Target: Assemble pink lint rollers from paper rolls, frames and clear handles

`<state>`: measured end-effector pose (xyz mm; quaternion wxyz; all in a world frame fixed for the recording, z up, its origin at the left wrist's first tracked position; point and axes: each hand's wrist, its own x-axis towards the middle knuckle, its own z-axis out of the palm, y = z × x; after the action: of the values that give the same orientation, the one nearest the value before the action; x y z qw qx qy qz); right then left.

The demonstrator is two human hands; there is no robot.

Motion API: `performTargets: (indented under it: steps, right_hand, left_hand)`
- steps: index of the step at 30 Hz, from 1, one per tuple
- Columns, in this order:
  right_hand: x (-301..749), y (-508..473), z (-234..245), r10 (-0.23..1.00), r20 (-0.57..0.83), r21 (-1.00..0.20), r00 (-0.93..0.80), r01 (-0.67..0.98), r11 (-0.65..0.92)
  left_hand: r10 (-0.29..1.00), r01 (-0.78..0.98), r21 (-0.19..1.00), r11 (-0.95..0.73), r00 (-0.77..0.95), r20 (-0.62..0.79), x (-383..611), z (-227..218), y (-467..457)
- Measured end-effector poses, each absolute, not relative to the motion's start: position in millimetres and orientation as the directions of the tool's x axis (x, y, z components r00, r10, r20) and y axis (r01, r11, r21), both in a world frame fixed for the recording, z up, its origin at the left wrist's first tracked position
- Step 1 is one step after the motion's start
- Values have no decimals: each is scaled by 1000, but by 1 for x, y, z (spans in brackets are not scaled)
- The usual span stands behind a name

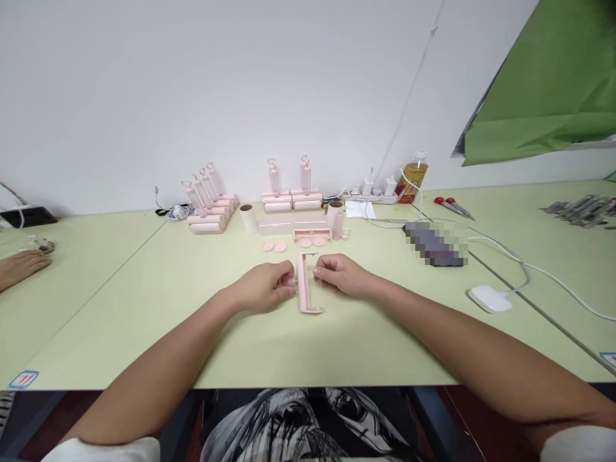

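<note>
Head view: the left hand (264, 286) and right hand (342, 274) are apart, with a pink frame (302, 285) between them on the table (240, 350). The left fingers curl at a small clear part (287, 281) beside the frame; the right fingers bend by its open side. Whether either hand grips anything, I cannot tell. Beyond lie pink discs (280, 247), a pink tray (298, 236) and a clear case (275, 224), with a tube (249, 220) to their left. Farther back stand pink rollers (208, 224). Rightward are a blurred-out dark object (430, 244), a white charger (488, 299) and a bottle (411, 181). Far left rests another person's hand (24, 266).
</note>
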<state>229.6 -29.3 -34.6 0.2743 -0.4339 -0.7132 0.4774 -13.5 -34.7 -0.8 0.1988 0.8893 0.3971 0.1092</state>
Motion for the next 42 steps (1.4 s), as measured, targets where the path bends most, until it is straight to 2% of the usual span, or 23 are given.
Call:
performTargets:
  steps: [2,5,9,14,16,21,27,34,37,39,42]
  right_hand:
    - [230,-30,-34,861,-44,-972,-507,221,81]
    - [228,-34,-34,774,21,-999,-633,8,34]
    - [223,-41,-35,740,45,-994,-671,-101,-30]
    - [223,-43,-36,679,-85,-968,-729,-102,-231]
    - [225,-42,-36,659,-95,-961,-746,-104,-257]
    - [225,-38,-36,631,14,-973,-776,-156,-169]
    - [222,-37,-39,684,88,-978,-724,-193,-78]
    - [222,-39,-36,714,56,-985,-698,-154,-73]
    - [223,-39,-30,779,21,-988,-627,-132,-79]
    - [224,-39,-26,832,5,-995,-554,-89,-54]
    - [224,-40,-24,841,-22,-997,-540,70,18]
  left_hand:
    - [728,588,528,-613,679,90,-13,0,-37]
    - [713,492,634,-596,688,136,-9,-3,-38]
    - [722,432,718,-545,678,139,-5,-9,-38]
    - [702,425,733,-531,705,100,-2,-14,-39]
    - [678,415,720,-557,728,105,-1,-16,-39]
    - [664,399,692,-602,731,157,1,-19,-39]
    - [708,432,679,-593,681,185,2,-17,-41]
    - [693,471,625,-622,703,161,3,-15,-40]
    - [741,552,571,-608,653,158,0,-16,-35]
    - [806,580,603,-547,559,193,-2,-16,-29]
    - [883,487,756,-437,390,260,-7,-12,-23]
